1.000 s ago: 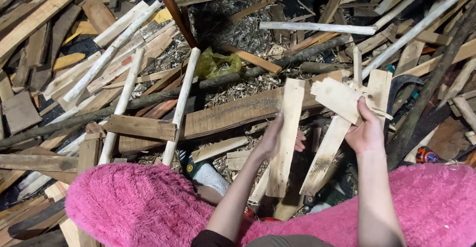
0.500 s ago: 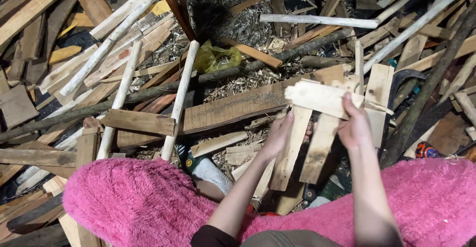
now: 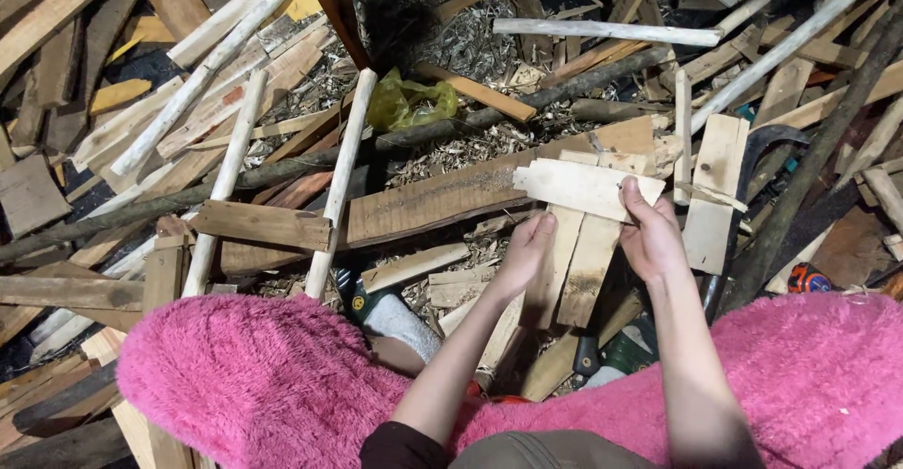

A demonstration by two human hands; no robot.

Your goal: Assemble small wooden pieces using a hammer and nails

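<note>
Your right hand (image 3: 651,238) has its fingers clamped on a pale short board (image 3: 581,188), holding it crosswise above the scrap pile, thumb on top at its right end. Your left hand (image 3: 525,253) is grasping a narrow upright slat (image 3: 555,271) just below that board, fingers curled round its edge. A second slat (image 3: 591,264) stands right beside it. A long plank (image 3: 442,201) lies behind, a yellow bag (image 3: 406,102) farther back, pink fleece (image 3: 254,380) over your knees.
</note>
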